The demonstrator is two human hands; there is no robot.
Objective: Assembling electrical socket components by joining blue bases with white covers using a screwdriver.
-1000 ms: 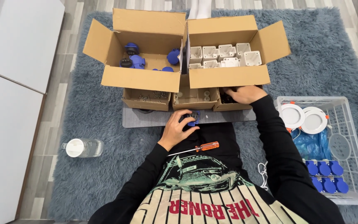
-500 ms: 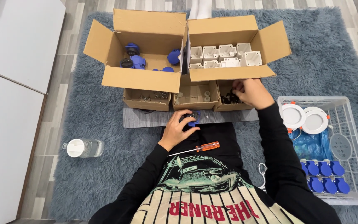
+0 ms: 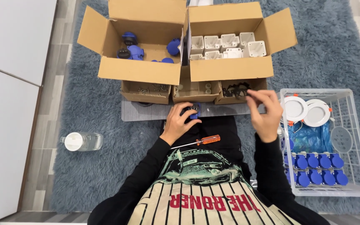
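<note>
A small blue and black socket part (image 3: pixel 191 111) is held in the left hand (image 3: pixel 181 123), closed around it at the centre of the frame, just below the grey mat (image 3: pixel 146 112). A small dark ring-shaped piece (image 3: pixel 248 93) appears to be pinched between the fingertips of the right hand (image 3: pixel 265 111), right of centre, beside the small tray of black rings (image 3: pixel 235 91) (its exact shape cannot be told). For a clean fit, the part would best be kept steady and the ring brought level onto it. An orange-handled screwdriver (image 3: pixel 196 141) is laid on the lap. In the upper left cardboard box (image 3: pixel 140 71) blue socket bodies are kept; in the upper right box (image 3: pixel 230 68), white housings. Screws are held in the left small tray (image 3: pixel 146 92), pale bits in the middle tray (image 3: pixel 194 91). In the white wire basket (image 3: pixel 355 137) at the right, two round white lamps, a blue bag and rows of blue pieces are stored.
</note>
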